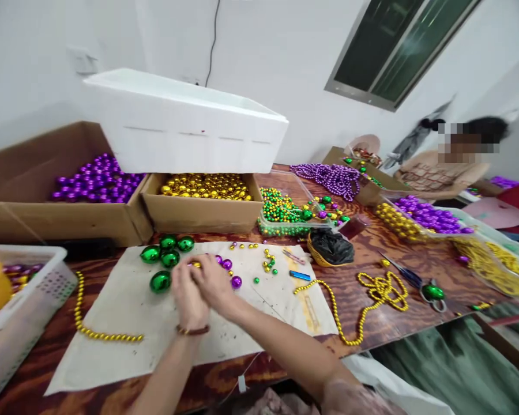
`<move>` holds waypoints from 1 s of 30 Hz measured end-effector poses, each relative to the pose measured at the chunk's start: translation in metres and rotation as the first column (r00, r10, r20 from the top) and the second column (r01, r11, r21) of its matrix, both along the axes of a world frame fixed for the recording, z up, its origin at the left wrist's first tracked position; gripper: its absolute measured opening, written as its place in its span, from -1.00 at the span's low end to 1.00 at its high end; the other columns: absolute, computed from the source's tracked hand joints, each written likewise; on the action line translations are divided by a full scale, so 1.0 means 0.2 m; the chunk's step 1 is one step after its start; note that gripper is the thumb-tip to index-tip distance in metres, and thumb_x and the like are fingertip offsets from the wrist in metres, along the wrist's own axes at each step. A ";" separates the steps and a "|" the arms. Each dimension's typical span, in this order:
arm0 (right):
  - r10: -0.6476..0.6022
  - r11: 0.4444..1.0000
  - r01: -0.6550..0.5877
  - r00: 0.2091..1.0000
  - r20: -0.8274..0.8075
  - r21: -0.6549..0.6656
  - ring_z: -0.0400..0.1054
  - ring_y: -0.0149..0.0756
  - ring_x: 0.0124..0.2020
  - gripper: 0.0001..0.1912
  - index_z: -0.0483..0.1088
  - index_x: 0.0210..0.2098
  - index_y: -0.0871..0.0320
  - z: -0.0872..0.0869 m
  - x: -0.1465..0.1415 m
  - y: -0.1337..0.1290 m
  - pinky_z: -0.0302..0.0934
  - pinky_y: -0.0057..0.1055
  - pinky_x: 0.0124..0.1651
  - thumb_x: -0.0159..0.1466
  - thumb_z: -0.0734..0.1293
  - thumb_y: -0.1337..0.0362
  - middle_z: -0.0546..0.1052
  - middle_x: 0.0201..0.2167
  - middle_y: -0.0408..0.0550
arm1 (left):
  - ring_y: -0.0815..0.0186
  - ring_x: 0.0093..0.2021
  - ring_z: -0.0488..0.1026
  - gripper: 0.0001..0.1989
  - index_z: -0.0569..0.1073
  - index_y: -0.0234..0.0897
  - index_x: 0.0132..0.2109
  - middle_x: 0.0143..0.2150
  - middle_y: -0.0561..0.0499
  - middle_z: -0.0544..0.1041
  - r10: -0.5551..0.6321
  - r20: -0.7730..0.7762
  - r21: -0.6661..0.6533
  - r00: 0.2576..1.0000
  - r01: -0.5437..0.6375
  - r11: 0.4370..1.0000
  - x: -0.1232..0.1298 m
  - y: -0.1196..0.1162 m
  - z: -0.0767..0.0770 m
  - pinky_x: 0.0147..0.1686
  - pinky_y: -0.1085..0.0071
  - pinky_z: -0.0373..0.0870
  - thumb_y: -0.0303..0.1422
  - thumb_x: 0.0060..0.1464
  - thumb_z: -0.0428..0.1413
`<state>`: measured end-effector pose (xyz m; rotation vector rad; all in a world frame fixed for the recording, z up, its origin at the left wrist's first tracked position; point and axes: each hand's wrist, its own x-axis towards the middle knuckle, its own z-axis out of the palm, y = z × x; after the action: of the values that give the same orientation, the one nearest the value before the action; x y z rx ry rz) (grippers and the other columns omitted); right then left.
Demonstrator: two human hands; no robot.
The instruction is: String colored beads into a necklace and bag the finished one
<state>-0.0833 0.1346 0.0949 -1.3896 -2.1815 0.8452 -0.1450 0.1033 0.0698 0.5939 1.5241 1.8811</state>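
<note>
Cloth (pixel 127 297), cream, under my left hand (pixel 190 294) and right hand (pixel 216 279), pressed together, probably steadying the shiny gold ball (pixel 195 264) glimpsed between; can't tell the grip. 5 glossy green balls (pixel 170 258) beside, likely for reach.

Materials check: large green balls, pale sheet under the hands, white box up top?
Large green balls: probably plastic, metallic mirror finish; sharp bright highlights. Coated glass not ruled out.
Pale sheet: likely cloth, matte; thin, lies limp with uneven edges and stains.
White box: looks like polystyrene foam, matte; thick-looking walls, shallow marks along the front.
</note>
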 end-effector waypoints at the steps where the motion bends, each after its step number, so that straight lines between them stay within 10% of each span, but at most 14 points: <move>1: -0.090 0.996 0.090 0.995 0.038 -0.012 0.37 -0.28 0.02 -0.72 0.38 0.09 -0.02 -0.04 0.13 0.06 0.24 -0.36 0.05 0.47 0.14 0.16 0.46 0.01 -0.09 | 0.18 -0.07 0.47 -0.72 0.41 -0.20 -0.13 -0.09 -0.10 0.50 -0.041 0.113 0.004 0.993 0.041 0.999 0.14 0.10 -0.03 -0.04 0.24 0.42 -0.15 0.15 -0.02; 6: -0.237 0.970 0.241 0.963 0.124 -0.019 0.37 -0.23 0.01 -0.69 0.35 0.09 0.09 -0.22 0.55 0.32 0.22 -0.35 0.02 0.49 0.09 0.22 0.46 0.01 0.01 | 0.25 -0.19 0.49 -0.80 0.40 -0.24 -0.28 -0.23 -0.07 0.50 -0.152 0.327 -0.035 0.933 0.172 0.984 0.60 0.49 -0.21 -0.15 0.37 0.43 -0.19 0.13 0.05; 12: -0.209 0.974 0.223 0.955 0.208 -0.047 0.43 -0.22 -0.07 -0.69 0.41 0.07 0.05 -0.36 0.66 0.47 0.24 -0.37 -0.08 0.48 0.11 0.20 0.48 -0.04 -0.01 | 0.29 -0.20 0.51 -0.87 0.37 -0.20 -0.23 -0.29 0.01 0.47 -0.085 0.387 -0.126 0.918 0.143 0.982 0.72 0.60 -0.33 -0.07 0.35 0.44 -0.26 0.21 0.02; 21: -0.131 0.980 0.168 0.948 0.291 -0.108 0.45 -0.14 -0.10 -0.63 0.39 0.10 0.02 -0.37 0.71 0.50 0.27 -0.30 -0.14 0.48 0.06 0.13 0.37 0.04 0.06 | 0.28 0.24 0.34 -0.81 0.44 -0.23 -0.06 0.20 -0.10 0.40 -0.115 0.385 -0.160 0.916 0.189 0.969 0.73 0.57 -0.27 0.25 0.38 0.23 -0.29 0.29 -0.01; 30: 0.108 0.981 -0.057 0.954 0.278 -0.186 0.42 -0.18 0.03 -0.65 0.42 0.13 0.01 -0.21 0.82 0.61 0.21 -0.41 -0.01 0.44 0.15 0.29 0.50 0.05 0.02 | 0.22 0.21 0.37 -0.66 0.51 -0.31 -0.08 0.17 -0.15 0.47 -0.230 0.469 -0.166 0.853 0.341 0.925 0.64 0.56 -0.14 0.23 0.28 0.28 -0.18 0.35 -0.05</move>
<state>0.0804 0.2573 0.0521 -1.6022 -2.4479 0.9360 -0.0170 0.2150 0.0417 0.2377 1.2551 1.4441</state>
